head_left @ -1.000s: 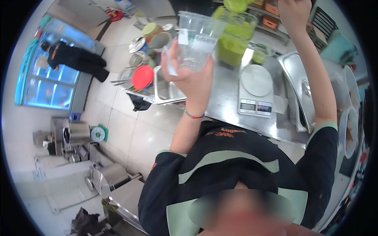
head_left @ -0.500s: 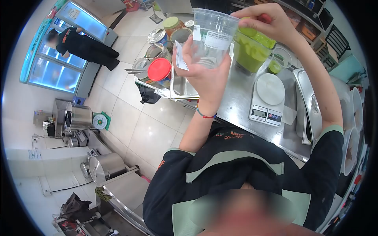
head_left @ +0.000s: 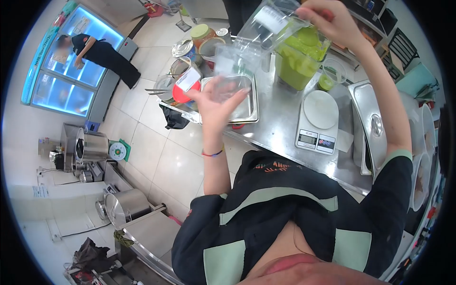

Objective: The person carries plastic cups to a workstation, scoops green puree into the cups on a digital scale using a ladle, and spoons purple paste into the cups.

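Clear plastic, the labelled upper cup [head_left: 270,23] tilts beside a green-filled container [head_left: 297,71], its rim pinched by the right hand [head_left: 335,23]; the left hand [head_left: 213,104] has fingers around a blurred lower cup [head_left: 237,64].

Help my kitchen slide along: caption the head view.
Left hand holds one clear cup, right hand another, at a metal table.

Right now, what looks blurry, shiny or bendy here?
Head view: the left hand and the clear plastic cup by it look smeared, perhaps motion blur; white glare shines on the silver metal table; the blue-lit glass-door fridge slants, and the picture's edges curve into black.
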The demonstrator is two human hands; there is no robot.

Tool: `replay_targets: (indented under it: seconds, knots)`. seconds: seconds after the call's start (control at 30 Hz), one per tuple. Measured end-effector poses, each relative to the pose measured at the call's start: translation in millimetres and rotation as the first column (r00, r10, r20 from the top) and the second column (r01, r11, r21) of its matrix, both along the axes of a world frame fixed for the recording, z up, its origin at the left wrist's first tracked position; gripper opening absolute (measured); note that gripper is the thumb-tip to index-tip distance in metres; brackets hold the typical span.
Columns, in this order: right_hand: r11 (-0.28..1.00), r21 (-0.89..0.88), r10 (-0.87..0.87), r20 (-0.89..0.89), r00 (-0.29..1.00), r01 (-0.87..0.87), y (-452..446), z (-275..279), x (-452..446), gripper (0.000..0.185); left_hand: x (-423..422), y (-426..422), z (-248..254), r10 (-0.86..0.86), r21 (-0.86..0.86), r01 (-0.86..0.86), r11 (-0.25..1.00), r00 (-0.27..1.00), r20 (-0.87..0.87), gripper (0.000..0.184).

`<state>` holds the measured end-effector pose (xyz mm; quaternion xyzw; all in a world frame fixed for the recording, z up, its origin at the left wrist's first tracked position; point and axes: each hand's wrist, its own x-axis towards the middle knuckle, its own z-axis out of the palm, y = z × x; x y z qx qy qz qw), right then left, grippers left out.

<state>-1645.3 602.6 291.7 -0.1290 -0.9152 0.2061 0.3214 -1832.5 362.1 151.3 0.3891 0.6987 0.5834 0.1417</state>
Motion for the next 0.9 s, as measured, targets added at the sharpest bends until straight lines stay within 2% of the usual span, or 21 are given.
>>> replay_targets:
  seconds: [0.03,0.07,0.1,0.13,0.17,0.2,0.23,0.27,0.33,0.4,0.47,0.57,0.67,0.73,0.77,0.8,0.83,0.87,0.9]
  knots:
    - [0.997,-0.075,-0.025,-0.041,0.999,0.022,0.9,4.7,2.6,0.012,-5.2,-11.7,-0.7,-0.218,0.256,0.123,0.959,0.896,0.386,0.074]
    - [0.987,-0.156,-0.049,-0.078,0.996,0.036,4.1,4.3,5.3,0.015,-11.8,-22.0,-2.4,-0.472,0.519,0.118,0.847,0.617,0.63,0.072]
    - [0.988,-0.155,-0.025,-0.107,0.994,0.008,12.3,0.3,7.5,0.015,-22.1,-25.6,-7.0,-0.638,0.647,0.135,0.75,0.404,0.656,0.079]
    - [0.987,-0.157,-0.003,-0.113,0.994,-0.015,23.5,-5.6,11.7,0.015,-26.7,-27.2,-12.0,-0.627,0.645,0.122,0.755,0.422,0.654,0.079]
    - [0.996,-0.038,0.081,-0.111,0.991,-0.086,35.1,-12.0,15.5,0.014,-28.1,-27.8,-17.3,-0.82,0.817,0.066,0.572,0.056,0.569,0.084]
    - [0.984,0.083,0.164,-0.101,0.981,-0.156,39.2,-14.3,11.9,0.014,-26.6,-24.9,-16.1,-0.894,0.904,0.002,0.427,-0.151,0.422,0.092]
    - [0.981,0.083,0.186,-0.105,0.977,-0.178,38.3,-16.2,6.8,0.014,-25.0,-21.9,-14.8,-0.899,0.951,-0.071,0.302,-0.354,0.259,0.101]
    - [0.97,0.137,0.215,-0.115,0.97,-0.199,31.0,-16.3,4.3,0.018,-23.2,-18.6,-12.0,-0.906,0.951,-0.072,0.301,-0.334,0.261,0.101]
    - [0.954,0.188,0.26,-0.129,0.957,-0.233,19.9,-15.7,2.2,0.023,-20.8,-14.2,-9.5,-0.879,0.981,-0.099,0.166,-0.466,0.101,0.112]
    - [0.97,0.022,0.241,0.004,0.97,-0.241,14.9,-13.9,5.2,0.017,-20.2,-9.9,-9.3,-0.869,0.982,-0.109,0.155,-0.487,0.083,0.115]
    - [0.969,0.048,0.244,0.004,0.97,-0.244,12.8,-14.4,2.2,0.018,-18.9,-7.2,-7.9,-0.806,0.982,-0.185,0.039,-0.587,-0.078,0.113]
    - [0.964,0.011,0.267,0.031,0.963,-0.267,10.5,-16.5,-0.3,0.019,-18.3,-6.6,-5.5,-0.801,0.98,-0.189,0.057,-0.595,-0.068,0.112]
    - [0.957,0.1,0.274,-0.003,0.962,-0.273,8.5,-19.5,-3.8,0.022,-17.4,-5.2,-6.5,-0.799,0.98,-0.191,0.054,-0.597,-0.073,0.112]
    - [0.936,0.135,0.314,0.102,0.944,-0.326,4.7,-14.2,-3.5,0.032,-12.3,-7.0,-4.4,-0.798,0.98,-0.194,0.046,-0.598,-0.081,0.112]
    - [0.928,0.134,0.343,0.052,0.938,-0.346,6.5,-17.3,-5.1,0.044,-6.9,-14.1,0.2,-0.911,0.987,-0.13,0.09,-0.411,0.029,0.11]
    - [0.934,0.129,0.329,0.052,0.943,-0.333,8.4,-17.4,-6.1,0.043,-1.1,-22.7,2.5,-0.972,0.986,-0.076,0.148,-0.197,0.13,0.108]
    - [0.939,0.111,0.329,-0.017,0.944,-0.325,13.2,-19.3,-5.3,0.038,4.6,-32.6,0.1,-0.955,0.956,0.029,0.294,0.052,0.292,0.108]
    - [0.945,0.094,0.32,-0.082,0.944,-0.312,18.5,-22.0,-5.9,0.035,11.6,-35.3,-0.5,-0.957,0.957,0.024,0.289,0.008,0.289,0.108]
    - [0.963,0.082,0.269,-0.219,0.938,-0.257,31.4,-30.6,-5.9,0.028,19.7,-35.6,-0.1,-0.9,0.913,0.216,0.346,0.35,0.259,0.104]
